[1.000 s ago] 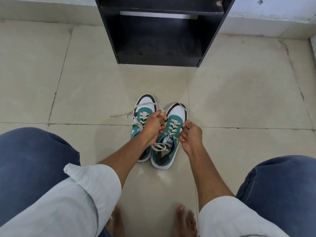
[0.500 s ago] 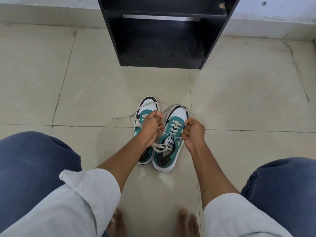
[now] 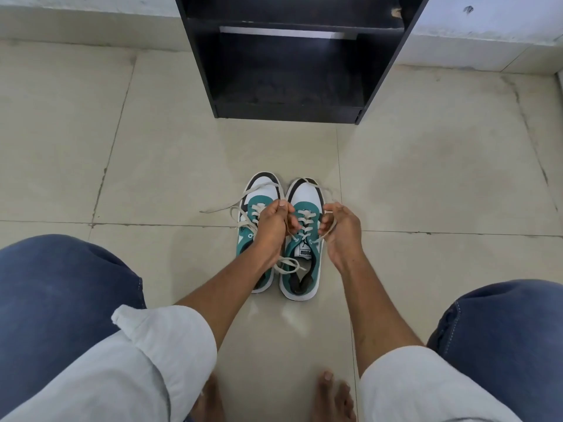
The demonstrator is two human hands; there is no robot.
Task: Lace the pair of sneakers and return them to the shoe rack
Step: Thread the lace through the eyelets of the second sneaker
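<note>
Two teal, white and black sneakers stand side by side on the tiled floor, toes pointing away from me. The left sneaker (image 3: 261, 190) has loose cream laces trailing off to the left. My left hand (image 3: 272, 225) lies over it and pinches one lace end of the right sneaker (image 3: 304, 197). On the other side, my right hand (image 3: 341, 228) pinches the second lace end, pulled out to the right. A black shoe rack (image 3: 289, 112) stands open beyond the shoes.
My knees in blue trousers and my bare feet frame the near floor. A loose lace (image 3: 219, 208) lies on the tiles left of the shoes. The rack's lower shelf holds nothing. A white wall base runs along the back.
The view has shifted so the shoes sit slightly lower. Both hands have spread a little apart, drawing the right sneaker's lace ends outward.
</note>
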